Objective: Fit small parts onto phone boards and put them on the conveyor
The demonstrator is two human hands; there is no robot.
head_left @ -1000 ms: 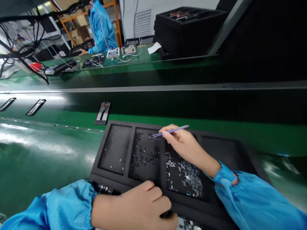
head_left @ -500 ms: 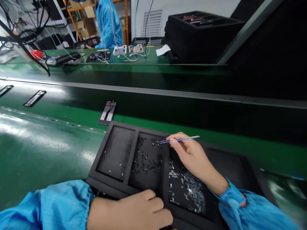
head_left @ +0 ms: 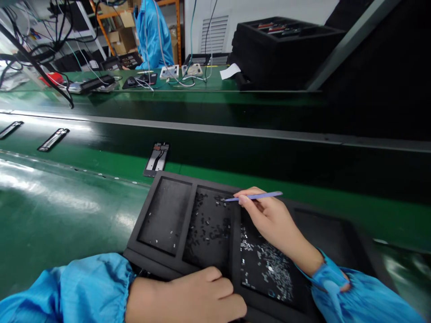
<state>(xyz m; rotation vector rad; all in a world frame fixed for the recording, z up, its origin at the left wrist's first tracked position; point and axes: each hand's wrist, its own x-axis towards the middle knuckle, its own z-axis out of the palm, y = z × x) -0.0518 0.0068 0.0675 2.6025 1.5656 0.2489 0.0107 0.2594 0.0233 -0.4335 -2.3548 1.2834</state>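
My right hand point(head_left: 272, 220) pinches a pair of purple tweezers point(head_left: 259, 196). Their tips reach into the second compartment of a black foam tray point(head_left: 188, 224), among small dark pieces point(head_left: 205, 224) at its far side. Whether a piece is between the tips is too small to tell. At the tray's near edge rests my left hand point(head_left: 191, 296), fingers curled under; whatever they hold is hidden. Many small shiny pieces point(head_left: 272, 269) fill the third compartment, partly beneath my right hand. A few lie in the leftmost one.
Beyond the tray, an opened phone body point(head_left: 156, 159) lies on the green belt point(head_left: 111, 159), with two more phone bodies point(head_left: 54, 139) farther left. Stacked black trays point(head_left: 279, 54) stand at the back. A co-worker in blue point(head_left: 153, 36) is across the line. Cables hang at upper left.
The phone bodies have shifted slightly right along the belt. The tweezers have turned a little in my right hand, tips at the same spot. Across the line, the co-worker's black tray has tilted up.
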